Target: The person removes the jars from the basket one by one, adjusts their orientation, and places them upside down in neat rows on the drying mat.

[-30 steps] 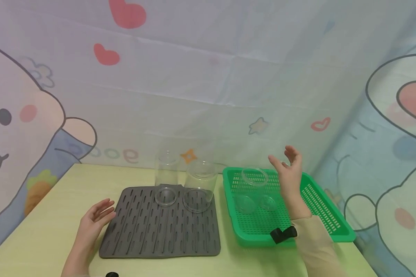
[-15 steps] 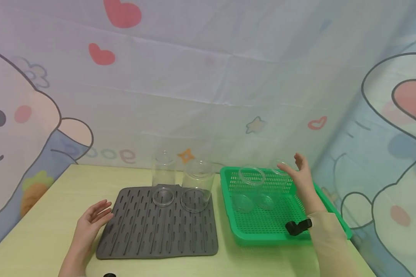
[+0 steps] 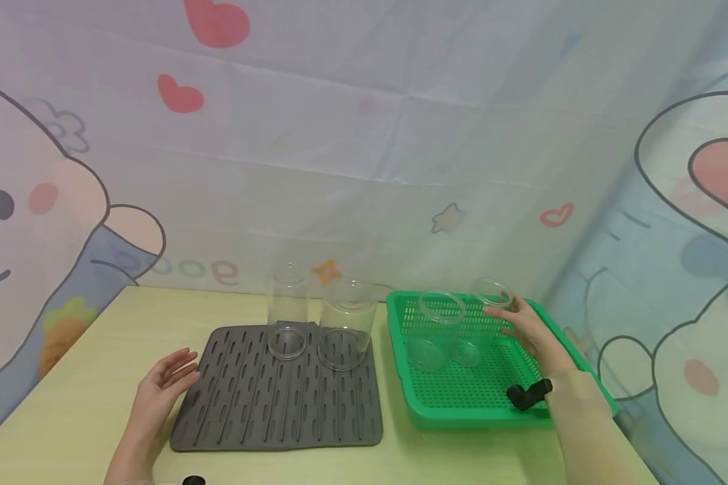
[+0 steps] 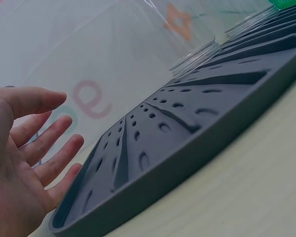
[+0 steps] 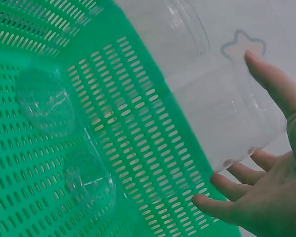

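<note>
Beside the near-right clear cup [image 3: 490,289] in the green basket [image 3: 455,421], my right hand [image 3: 528,329] has its thumb and fingers spread around the upper part. In the right wrist view, some fingertips of that hand [image 5: 266,182] touch the side of the cup [image 5: 222,113], and the thumb stands apart. Another clear cup [image 3: 441,306] stands to its left in the basket. My left hand [image 3: 158,391] holds nothing, its fingers relaxed at the left edge of the grey mat [image 3: 279,411]; the left wrist view shows this hand [image 4: 24,158] beside the mat [image 4: 153,148].
Two clear containers, a narrow one [image 3: 288,303] and a wider one [image 3: 348,313], stand at the back of the mat. The basket is right of the mat on the pale yellow table [image 3: 97,357]. A printed cloth [image 3: 364,135] hangs behind the table.
My right hand has moved right and down from above the basket to the right-hand cup, and its fingers now reach around it. The left hand has stayed nearly still.
</note>
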{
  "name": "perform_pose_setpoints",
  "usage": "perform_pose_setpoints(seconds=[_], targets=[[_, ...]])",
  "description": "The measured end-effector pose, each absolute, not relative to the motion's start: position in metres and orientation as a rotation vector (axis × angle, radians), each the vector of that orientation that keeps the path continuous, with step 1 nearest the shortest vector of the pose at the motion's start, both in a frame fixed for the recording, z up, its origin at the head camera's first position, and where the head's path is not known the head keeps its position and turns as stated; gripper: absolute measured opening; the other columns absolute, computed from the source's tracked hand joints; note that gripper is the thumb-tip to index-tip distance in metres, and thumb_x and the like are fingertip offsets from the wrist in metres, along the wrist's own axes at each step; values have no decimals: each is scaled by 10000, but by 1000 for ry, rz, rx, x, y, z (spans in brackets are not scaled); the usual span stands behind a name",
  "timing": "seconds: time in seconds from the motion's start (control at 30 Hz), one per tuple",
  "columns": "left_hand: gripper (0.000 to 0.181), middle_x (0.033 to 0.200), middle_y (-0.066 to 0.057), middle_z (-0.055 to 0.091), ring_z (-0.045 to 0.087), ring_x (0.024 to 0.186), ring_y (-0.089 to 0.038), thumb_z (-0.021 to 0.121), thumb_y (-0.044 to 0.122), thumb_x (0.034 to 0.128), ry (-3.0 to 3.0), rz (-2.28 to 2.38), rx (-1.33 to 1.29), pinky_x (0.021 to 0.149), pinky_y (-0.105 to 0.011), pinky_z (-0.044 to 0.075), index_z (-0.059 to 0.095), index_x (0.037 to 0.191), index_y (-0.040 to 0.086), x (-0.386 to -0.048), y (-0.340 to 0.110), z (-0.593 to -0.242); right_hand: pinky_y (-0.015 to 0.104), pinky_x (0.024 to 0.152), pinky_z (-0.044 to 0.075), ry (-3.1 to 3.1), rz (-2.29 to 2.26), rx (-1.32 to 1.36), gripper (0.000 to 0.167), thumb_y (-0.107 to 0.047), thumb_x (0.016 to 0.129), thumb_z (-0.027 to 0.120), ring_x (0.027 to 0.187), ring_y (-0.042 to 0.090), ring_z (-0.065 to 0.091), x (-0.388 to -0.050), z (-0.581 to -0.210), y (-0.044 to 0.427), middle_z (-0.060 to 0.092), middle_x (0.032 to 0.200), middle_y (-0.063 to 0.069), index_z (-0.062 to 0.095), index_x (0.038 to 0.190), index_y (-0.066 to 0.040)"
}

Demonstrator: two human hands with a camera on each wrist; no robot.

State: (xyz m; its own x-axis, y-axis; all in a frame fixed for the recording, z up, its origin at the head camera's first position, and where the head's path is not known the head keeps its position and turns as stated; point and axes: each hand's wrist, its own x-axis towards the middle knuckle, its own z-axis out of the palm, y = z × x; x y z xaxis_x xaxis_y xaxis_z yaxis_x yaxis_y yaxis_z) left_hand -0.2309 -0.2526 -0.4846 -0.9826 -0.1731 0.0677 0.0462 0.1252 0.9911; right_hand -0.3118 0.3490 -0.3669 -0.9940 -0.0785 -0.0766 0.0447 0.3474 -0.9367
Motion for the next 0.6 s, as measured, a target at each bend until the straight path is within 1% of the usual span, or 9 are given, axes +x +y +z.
perform_pose_setpoints(seconds=[0.07,0.17,0.3,0.4,0.6], targets=[[667,1003,404,479,509,937,212,624,116,962,-2230,-1965,135,820,-1,445,259,1493,-55,-231,-253,-485,660,1158,211,2476,-1714,-49,930,-205,974,608,1458,501,64,-314,-370,350,-44,1576,318,-97,1559,-48],[669,1000,403,476,508,934,214,628,121,961,-2230,-1956,144,819,2,443,262,1492,-56,-231,-253,-484,669,1152,212,2469,-1693,-63,919,-171,954,636,1465,489,45,-317,-375,350,-67,1602,268,-38,1559,-15],[670,995,402,473,506,931,214,629,124,960,-2228,-1957,152,816,3,441,264,1493,-54,-230,-252,-483,657,1156,219,2477,-1667,-41,901,-172,938,657,1472,467,74,-318,-380,347,1,1619,240,26,1551,20],[671,1007,395,469,507,936,213,624,129,963,-2233,-1961,152,818,-1,445,260,1497,-51,-231,-252,-482,644,1160,229,2481,-1652,-33,892,-161,938,652,1463,473,109,-318,-381,346,67,1604,273,31,1552,20],[670,1017,387,460,504,944,216,614,134,966,-2242,-1970,175,824,-1,443,257,1510,-27,-231,-251,-481,630,1169,231,2480,-1665,-33,866,-139,940,638,1467,466,110,-316,-380,342,82,1605,268,47,1551,25]])
